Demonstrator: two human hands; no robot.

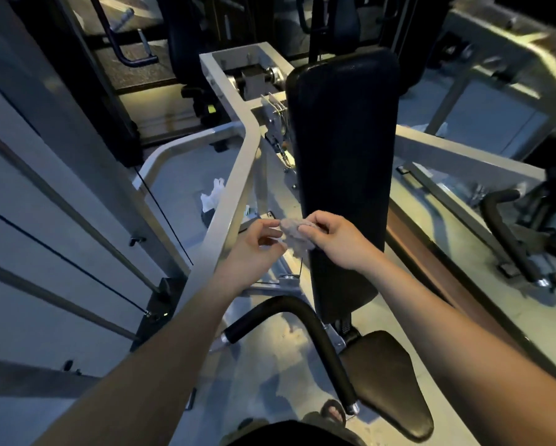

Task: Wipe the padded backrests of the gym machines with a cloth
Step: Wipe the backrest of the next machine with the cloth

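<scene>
A tall black padded backrest (341, 149) stands upright in the middle of the view, with the black seat pad (389, 378) below it. A small crumpled pale cloth (294, 235) is held in front of the backrest's lower left edge. My right hand (331, 239) grips the cloth from the right with curled fingers. My left hand (257, 243) is at the cloth's left side, its fingers and thumb pinching the edge. The cloth is slightly blurred.
A grey metal frame bar (235, 194) runs diagonally on the left, and another (463, 156) crosses on the right. A curved black padded handle (309, 323) lies below the hands. White rags (210, 194) lie on the floor. More machines stand behind and to the right.
</scene>
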